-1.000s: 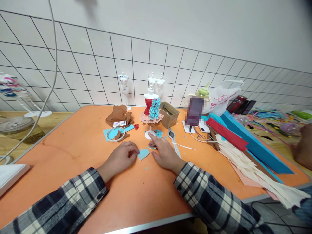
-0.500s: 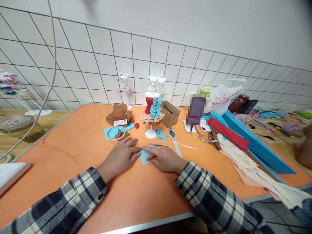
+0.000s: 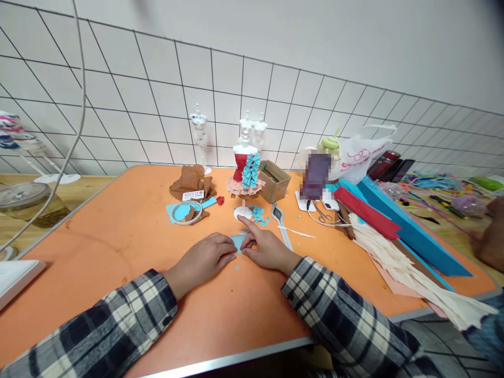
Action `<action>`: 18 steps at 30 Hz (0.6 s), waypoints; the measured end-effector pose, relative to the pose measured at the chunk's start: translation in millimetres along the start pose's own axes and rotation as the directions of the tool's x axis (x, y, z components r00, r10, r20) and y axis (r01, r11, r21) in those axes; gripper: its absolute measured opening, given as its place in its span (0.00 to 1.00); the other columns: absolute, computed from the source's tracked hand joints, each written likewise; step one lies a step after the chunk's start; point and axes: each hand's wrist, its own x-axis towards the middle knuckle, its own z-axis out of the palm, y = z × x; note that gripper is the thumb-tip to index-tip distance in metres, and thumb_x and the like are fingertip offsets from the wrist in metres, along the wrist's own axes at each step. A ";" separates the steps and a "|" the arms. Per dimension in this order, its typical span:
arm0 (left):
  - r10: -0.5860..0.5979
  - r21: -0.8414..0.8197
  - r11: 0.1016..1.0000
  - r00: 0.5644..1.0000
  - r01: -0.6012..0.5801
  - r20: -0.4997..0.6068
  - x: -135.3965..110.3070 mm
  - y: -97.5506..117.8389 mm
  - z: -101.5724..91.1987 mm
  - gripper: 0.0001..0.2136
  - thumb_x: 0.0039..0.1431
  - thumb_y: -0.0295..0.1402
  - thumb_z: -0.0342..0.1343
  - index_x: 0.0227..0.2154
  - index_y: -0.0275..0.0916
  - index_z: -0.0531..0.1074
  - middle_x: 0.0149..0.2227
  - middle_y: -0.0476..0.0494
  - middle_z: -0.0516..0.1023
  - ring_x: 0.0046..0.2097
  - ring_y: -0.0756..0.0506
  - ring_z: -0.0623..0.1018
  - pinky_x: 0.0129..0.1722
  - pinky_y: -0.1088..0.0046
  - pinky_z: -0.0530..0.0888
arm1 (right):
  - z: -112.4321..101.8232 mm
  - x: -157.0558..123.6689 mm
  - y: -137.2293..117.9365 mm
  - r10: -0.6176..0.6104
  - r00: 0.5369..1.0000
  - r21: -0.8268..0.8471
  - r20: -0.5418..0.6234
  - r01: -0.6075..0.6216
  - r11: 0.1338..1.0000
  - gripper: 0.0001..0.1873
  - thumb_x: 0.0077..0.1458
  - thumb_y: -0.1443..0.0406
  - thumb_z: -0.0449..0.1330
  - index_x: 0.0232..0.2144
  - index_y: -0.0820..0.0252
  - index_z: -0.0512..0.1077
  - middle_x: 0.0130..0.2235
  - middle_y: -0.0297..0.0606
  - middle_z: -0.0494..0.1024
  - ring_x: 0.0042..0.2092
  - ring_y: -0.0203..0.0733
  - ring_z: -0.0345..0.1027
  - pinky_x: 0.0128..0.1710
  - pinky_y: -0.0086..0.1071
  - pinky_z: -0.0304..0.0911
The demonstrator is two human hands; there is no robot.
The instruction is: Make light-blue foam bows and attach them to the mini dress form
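Observation:
A small piece of light-blue crepe paper (image 3: 238,241) lies low over the table between my hands. My left hand (image 3: 205,260) pinches its left edge, thumb and fingers together. On the other side my right hand (image 3: 268,249) grips the paper between thumb and bent fingers, its index finger stretched forward. Just beyond stands a small white dress form (image 3: 240,149) wearing a red bodice, blue ruffles and a pink skirt. Blue paper scraps (image 3: 258,214) lie by its base. A roll of tape (image 3: 186,213) rests on blue paper to the left.
Brown crepe paper (image 3: 189,182) is heaped at the back left, a cardboard box (image 3: 274,181) behind the dress form. Scissors (image 3: 323,215) and a phone (image 3: 316,176) are to the right, beside red (image 3: 366,212) and cream paper strips (image 3: 389,254). Bare dress forms (image 3: 199,128) stand behind.
Both hands have shifted on the blue paper, which was flatter under my fingertips before. My left fingers have drawn together, and my right index finger has lifted off and points forward.

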 end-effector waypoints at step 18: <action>-0.044 0.162 0.986 0.998 0.037 0.037 5.8 7.8 0.6 0.11 0.63 0.27 0.51 0.33 0.38 0.79 0.31 0.44 0.79 0.34 0.45 0.72 0.36 0.68 0.67 | 16.4 3.1 -14.3 0.027 0.995 -0.274 -0.100 -0.053 0.960 0.31 0.52 0.73 0.59 0.57 0.56 0.58 0.35 0.32 0.78 0.40 0.40 0.70 0.39 0.31 0.57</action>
